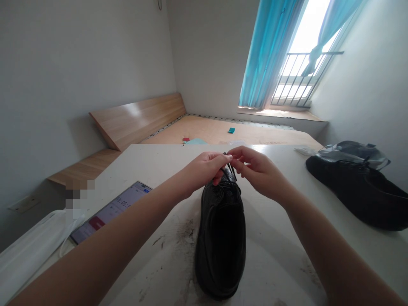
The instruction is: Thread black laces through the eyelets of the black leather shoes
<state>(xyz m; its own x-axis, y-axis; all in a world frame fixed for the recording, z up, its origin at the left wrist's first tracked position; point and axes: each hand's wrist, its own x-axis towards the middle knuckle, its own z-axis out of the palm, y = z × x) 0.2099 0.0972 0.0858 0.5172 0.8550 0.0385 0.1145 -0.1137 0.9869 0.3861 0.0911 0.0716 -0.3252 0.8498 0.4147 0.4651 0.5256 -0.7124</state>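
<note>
A black leather shoe (203, 246) stands upright on the white table (277, 250), its heel toward me and its toe mostly hidden by my hands. Thin black shoelaces (233, 171) rise from its front up to my fingers. My left hand (208, 166) is closed, thumb and forefinger pinching a lace just above the shoe. Close against it, my right hand (253, 168) also pinches the lace, its fingertips meeting those of the left. Which lace end each hand has, I cannot tell.
A second black shoe (357, 193) lies at the right, by a clear plastic bag (353, 151). On the left are a phone (110, 212) showing a timer and a white object with a cord (35, 246). Beyond the table lies a bed (204, 127).
</note>
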